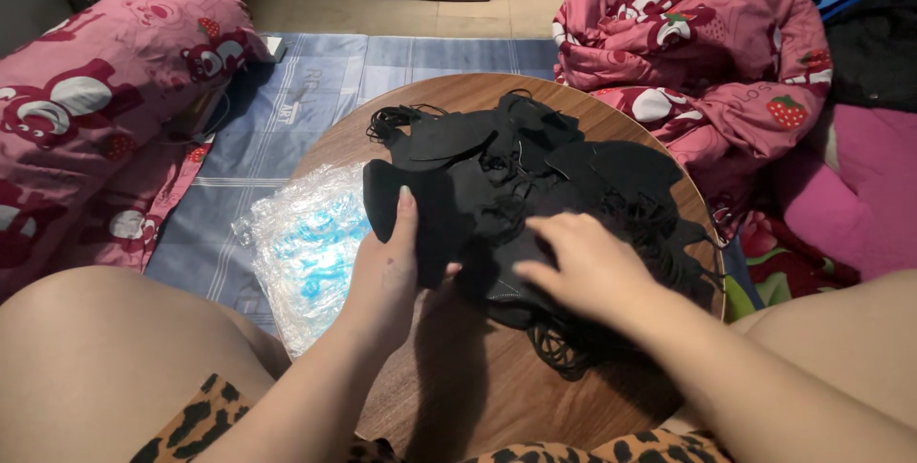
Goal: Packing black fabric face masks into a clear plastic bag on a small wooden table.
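A stack of black fabric face masks (406, 219) is clamped in the left hand (387, 272) at nine o'clock of the round wooden table (478, 396). The right hand (587, 267) lies spread, gripping nothing, on the loose black mask heap (573, 176) at centre. Gathering seems underway; one mask would need separating next.

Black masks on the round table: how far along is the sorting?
Done: nothing clearly finished; no separate stack shows. In hand: the left hand holds a few black masks together, and the right hand rests on the loose pile. Left: most of that tangled pile on the round table, beside the clear plastic bags.
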